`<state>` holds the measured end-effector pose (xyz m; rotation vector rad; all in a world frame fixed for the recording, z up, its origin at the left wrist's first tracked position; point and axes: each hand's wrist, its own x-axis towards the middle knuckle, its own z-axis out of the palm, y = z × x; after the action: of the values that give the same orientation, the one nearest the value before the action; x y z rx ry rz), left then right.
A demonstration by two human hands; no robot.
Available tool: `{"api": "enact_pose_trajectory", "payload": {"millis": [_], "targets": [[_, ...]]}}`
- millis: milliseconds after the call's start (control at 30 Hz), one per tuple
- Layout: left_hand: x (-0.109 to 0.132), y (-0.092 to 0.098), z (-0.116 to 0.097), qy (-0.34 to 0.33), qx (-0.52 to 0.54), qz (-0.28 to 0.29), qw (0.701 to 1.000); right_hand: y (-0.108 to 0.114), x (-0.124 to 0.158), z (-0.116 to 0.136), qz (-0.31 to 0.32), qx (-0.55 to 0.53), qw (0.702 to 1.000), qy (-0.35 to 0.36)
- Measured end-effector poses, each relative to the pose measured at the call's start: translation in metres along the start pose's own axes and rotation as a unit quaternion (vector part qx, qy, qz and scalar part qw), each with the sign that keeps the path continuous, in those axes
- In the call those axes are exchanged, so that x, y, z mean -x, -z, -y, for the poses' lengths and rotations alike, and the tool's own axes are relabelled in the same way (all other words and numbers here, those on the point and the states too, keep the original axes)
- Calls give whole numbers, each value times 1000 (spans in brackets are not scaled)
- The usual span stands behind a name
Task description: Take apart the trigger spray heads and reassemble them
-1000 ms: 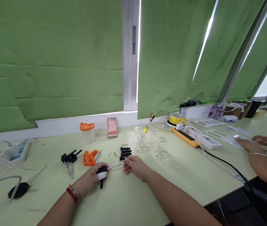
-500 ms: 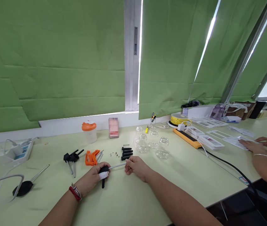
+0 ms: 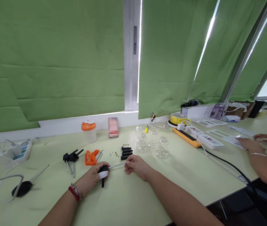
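My left hand (image 3: 93, 178), with a white bandage on the thumb, is closed around a black plastic piece (image 3: 103, 182) with an arm pointing down. From it a thin metal rod (image 3: 117, 165) runs to the right. My right hand (image 3: 137, 167) pinches the rod's far end; whether a small part sits between those fingertips is hidden. Beyond the hands lie several black ribbed cylinders (image 3: 127, 153), a spring (image 3: 126, 145), tiny loose parts (image 3: 116, 153) and orange plastic pieces (image 3: 91, 158) beside thin metal rods (image 3: 99, 156). Similar black pieces with rods (image 3: 73, 158) lie further left.
Upturned glass jars (image 3: 162, 150) stand right of the black cylinders. An orange-lidded cup (image 3: 88, 133) is at the back. A black-bulbed tool (image 3: 25, 188) and a white power strip (image 3: 18, 153) lie left. An orange power strip (image 3: 187, 138) and a co-worker's hands (image 3: 248, 145) are right.
My hands keep the same hold on the black piece and its rod. The co-worker's hands at the right have shifted slightly. The view has moved a touch.
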<state>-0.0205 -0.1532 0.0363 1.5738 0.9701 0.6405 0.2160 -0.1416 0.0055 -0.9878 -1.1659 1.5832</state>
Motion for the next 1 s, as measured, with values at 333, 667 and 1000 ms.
{"api": "enact_pose_trajectory", "payload": {"millis": [333,667,1000], "targets": [[-1,1,0,0,-2,2,1000,0,-5,-4,-4,36,999,-7],[-1,1,1,-2,0,-1,1000,1,-3,-4,4,6,1000,10],[1,0,0,-1,0,-3,1000,0,-3,-4,0,20,1000,4]]}}
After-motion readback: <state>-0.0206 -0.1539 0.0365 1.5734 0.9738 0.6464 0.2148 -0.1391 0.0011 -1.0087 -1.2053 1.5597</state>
